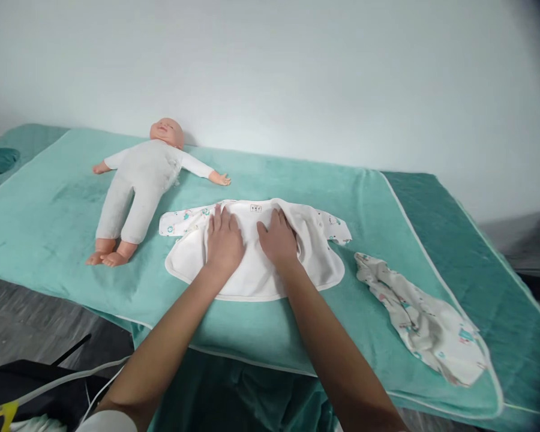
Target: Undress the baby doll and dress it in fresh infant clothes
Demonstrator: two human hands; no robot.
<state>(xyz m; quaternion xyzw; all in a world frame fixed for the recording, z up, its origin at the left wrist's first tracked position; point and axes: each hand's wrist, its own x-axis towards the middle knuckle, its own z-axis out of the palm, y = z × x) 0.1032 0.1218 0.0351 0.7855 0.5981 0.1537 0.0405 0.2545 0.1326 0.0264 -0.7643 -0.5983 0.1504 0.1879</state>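
We see white shirt (252, 270) under left hand (225, 241), fingers flat, slightly spread; right hand (279, 241) fingers at raised flap (309, 231), can't tell grip.

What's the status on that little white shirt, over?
Left hand, right hand: both on shirt. Shirt: spread out on green blanket. Doll, crumpled printed garment: both apart from shirt.

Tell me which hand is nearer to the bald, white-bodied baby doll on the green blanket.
Left. The left hand rests on the spread white fabric shirt, lower right of the doll in view; the right hand touches the same shirt, farther right.
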